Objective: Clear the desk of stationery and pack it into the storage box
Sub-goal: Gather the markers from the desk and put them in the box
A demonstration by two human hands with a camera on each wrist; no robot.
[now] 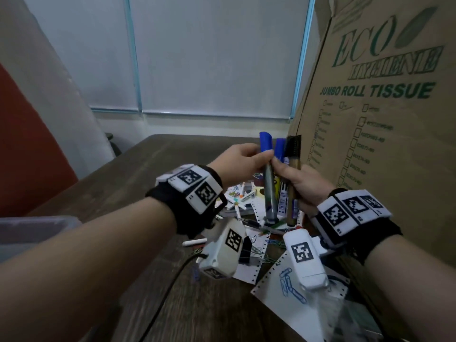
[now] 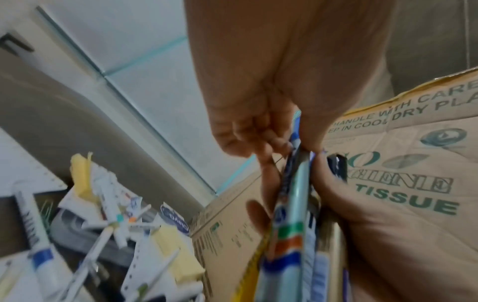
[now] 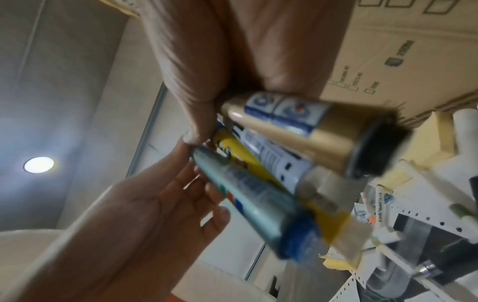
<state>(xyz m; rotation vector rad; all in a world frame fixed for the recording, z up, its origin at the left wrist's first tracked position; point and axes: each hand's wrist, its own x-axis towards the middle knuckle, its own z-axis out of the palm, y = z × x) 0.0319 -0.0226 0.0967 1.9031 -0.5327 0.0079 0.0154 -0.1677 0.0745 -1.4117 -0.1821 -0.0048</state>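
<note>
Above the desk, my right hand (image 1: 283,169) grips a bundle of markers upright: a gold one with a black cap (image 1: 293,193), a white one with a blue cap (image 1: 280,149) and a yellow one (image 3: 240,155). My left hand (image 1: 264,155) pinches a silver marker with a blue cap (image 1: 269,191) against that bundle. The right wrist view has the gold marker (image 3: 297,132) and the silver marker (image 3: 248,196) side by side, the left hand's fingers (image 3: 207,196) on the silver one. A grey translucent storage box (image 1: 37,230) sits at the far left edge.
Below the hands a pile of pens, crayons and notes (image 1: 244,198) litters the brown desk (image 1: 123,193). Nearer lie punched paper with blue paper clips (image 1: 286,287), a black binder clip (image 1: 245,250) and a white stick (image 1: 195,242). A tall cardboard carton (image 1: 382,119) walls the right side.
</note>
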